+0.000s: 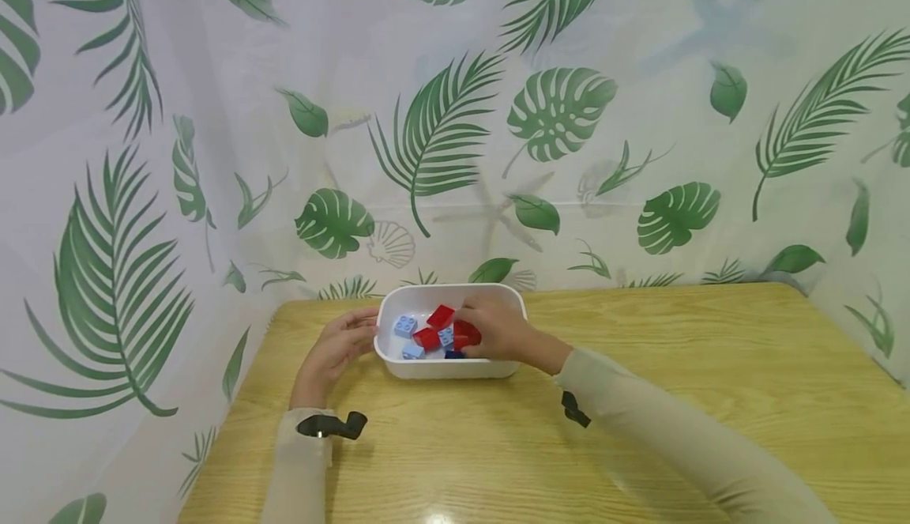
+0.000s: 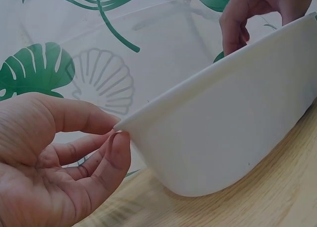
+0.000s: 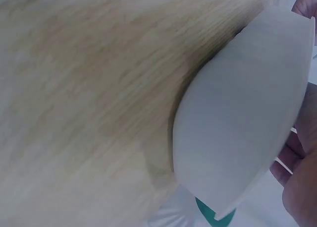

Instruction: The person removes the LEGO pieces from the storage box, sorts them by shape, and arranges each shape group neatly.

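Sleeves (image 1: pixel 682 433) led to a white tub (image 1: pixel 448 369)
Left hand (image 1: pixel 340 350) pinched its left rim (image 1: pixel 380 314); right hand (image 1: pixel 498 328) gripped a red block (image 1: pixel 465 337)

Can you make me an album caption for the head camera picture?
Left grip holding a white tub, right grip inside it among red blocks and blue blocks.

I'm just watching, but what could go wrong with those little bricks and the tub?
The left hand pinches the white tub at one end only, so it might swivel on the wood-grain table if bumped.
The right hand holds a red toy brick, which could slip; moving it might also nudge the light blue brick beside it.
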The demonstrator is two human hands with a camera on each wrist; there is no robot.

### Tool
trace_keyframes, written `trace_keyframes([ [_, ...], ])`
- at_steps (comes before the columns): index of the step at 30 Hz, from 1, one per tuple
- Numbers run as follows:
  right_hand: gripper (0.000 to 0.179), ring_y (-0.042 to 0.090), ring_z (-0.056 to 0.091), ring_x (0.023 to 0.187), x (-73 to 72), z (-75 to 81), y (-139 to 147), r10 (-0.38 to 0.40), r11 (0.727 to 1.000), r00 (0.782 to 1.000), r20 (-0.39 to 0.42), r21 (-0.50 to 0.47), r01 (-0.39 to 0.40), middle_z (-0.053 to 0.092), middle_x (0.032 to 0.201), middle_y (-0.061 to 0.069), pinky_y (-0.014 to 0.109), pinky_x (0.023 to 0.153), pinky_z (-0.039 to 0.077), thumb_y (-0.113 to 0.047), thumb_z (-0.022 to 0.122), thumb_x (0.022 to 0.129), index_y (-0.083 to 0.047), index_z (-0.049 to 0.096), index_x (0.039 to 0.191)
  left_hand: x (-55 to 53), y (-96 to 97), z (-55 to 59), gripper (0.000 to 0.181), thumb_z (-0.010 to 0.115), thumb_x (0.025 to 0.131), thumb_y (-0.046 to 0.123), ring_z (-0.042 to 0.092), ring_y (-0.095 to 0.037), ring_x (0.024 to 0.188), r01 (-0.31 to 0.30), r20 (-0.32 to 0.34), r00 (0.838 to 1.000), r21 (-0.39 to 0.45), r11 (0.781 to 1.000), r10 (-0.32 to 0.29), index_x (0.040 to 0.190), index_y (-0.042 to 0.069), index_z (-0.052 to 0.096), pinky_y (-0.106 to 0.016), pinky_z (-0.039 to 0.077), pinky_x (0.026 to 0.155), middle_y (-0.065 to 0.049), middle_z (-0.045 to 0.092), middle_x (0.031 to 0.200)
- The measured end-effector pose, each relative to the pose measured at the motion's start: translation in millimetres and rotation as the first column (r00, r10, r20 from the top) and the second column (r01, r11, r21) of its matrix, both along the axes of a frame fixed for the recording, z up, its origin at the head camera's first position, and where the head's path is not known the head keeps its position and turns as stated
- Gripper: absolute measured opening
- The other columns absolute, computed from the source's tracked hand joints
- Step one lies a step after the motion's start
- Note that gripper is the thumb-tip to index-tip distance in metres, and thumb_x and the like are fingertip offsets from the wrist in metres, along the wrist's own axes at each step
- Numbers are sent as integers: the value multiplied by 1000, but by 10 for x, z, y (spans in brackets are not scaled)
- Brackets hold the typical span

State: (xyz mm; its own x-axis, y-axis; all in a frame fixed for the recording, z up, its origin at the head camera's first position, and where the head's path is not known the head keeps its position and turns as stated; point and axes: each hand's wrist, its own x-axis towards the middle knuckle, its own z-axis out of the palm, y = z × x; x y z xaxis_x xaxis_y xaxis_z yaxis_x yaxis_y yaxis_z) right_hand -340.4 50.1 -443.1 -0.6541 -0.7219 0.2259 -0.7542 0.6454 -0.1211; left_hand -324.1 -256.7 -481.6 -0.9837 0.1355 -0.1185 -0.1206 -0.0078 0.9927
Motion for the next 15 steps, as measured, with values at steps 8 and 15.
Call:
trace_keyframes([
  [8,49,27,60,113,-19,227,119,34,997,979,-202,71,-20,69,117,8,45,101,51,-30,88,80,-9,70,121,2,-3,29,49,57,101,2,64,-12,104,12,-14,1000,-9,1000,-12,147,-7,45,-28,56,89,-15,63,127],
  [15,49,28,58,109,-103,430,392,19,996,957,-291,85,6,69,113,9,47,99,49,-28,89,77,-7,71,118,7,-2,1,48,58,101,2,64,-13,103,-1,0,1000,-7,1000,1,147,-7,45,-27,57,87,-16,64,127],
])
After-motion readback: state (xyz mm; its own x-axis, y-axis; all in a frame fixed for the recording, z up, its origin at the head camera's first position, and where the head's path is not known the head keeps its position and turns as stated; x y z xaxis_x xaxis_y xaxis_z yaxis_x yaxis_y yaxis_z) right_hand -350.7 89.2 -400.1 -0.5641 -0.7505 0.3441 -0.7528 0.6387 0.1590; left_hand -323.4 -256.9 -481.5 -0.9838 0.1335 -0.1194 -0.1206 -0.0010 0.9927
